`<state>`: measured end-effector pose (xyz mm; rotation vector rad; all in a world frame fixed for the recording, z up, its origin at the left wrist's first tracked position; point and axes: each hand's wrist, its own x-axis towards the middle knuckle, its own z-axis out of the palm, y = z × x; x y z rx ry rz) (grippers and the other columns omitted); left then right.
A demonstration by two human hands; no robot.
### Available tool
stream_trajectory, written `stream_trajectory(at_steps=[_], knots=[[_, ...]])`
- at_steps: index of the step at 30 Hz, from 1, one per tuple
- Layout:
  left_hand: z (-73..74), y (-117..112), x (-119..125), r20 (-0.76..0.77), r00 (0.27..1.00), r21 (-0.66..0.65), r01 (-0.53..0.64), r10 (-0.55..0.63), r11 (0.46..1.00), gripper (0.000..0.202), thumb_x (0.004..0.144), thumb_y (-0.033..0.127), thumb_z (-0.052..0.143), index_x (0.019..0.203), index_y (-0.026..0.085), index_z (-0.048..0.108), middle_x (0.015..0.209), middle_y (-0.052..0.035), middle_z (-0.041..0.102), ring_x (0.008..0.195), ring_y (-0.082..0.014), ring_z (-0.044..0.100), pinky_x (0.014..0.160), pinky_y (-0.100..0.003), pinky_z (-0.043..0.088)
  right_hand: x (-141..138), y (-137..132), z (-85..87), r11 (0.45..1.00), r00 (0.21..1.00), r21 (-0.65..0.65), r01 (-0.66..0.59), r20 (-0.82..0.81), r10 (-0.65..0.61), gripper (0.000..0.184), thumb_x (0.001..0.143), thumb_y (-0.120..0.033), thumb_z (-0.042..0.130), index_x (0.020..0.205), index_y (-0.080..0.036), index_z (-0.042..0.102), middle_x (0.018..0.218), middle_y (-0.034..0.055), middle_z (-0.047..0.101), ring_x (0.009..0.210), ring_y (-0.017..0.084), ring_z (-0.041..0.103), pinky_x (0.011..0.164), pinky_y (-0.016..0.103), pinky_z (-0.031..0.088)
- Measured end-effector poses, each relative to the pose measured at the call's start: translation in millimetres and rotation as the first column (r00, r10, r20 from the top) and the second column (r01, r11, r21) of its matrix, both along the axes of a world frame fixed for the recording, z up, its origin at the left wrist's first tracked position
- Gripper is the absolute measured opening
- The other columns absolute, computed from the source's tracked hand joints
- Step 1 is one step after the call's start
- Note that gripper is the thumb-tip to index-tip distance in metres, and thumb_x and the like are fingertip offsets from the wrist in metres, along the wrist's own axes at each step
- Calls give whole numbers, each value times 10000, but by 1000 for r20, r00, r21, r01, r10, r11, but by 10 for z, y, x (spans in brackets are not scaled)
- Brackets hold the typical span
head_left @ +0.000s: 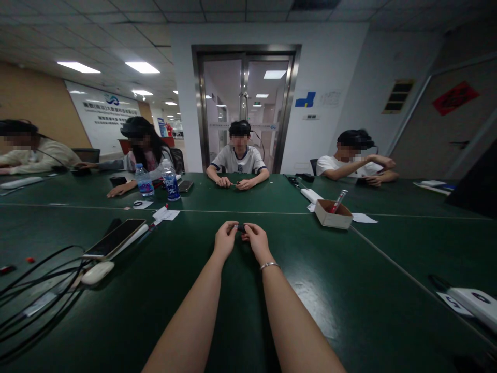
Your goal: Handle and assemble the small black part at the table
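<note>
My left hand and my right hand meet above the green table, straight ahead of me. Between their fingertips is a small black object with a silvery end, too small to name its kind. The left fingers pinch the silvery end, and the right fingers close on the dark end. Part of it is hidden behind the fingers. A silver bracelet circles my right wrist.
A phone, a white mouse-shaped thing and black cables lie at left. Two bottles stand farther back. An open box sits right of my hands. Several people sit around the table, one person directly opposite.
</note>
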<state>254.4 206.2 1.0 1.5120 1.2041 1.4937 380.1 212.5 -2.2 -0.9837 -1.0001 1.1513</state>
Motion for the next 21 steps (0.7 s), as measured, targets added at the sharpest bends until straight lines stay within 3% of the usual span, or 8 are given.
stream_trajectory(at_steps=[11,21], knots=[[-89,118,18,79,997,-52,-6,11,999,144,838,180,562,953,162,646,951,-81,678,833,-178,649,820,-327,504,13,85,-30,999,999,29,-37,34,36,387,679,-434,723,887,-113,661,635,31,642,525,141,602,525,248,518],[-67,113,17,14,999,-71,-46,47,996,153,850,224,551,954,168,649,949,-80,674,860,-183,636,797,-309,496,20,74,-36,999,992,8,-47,120,46,254,772,-306,650,948,-123,658,718,46,666,577,151,628,579,264,539]])
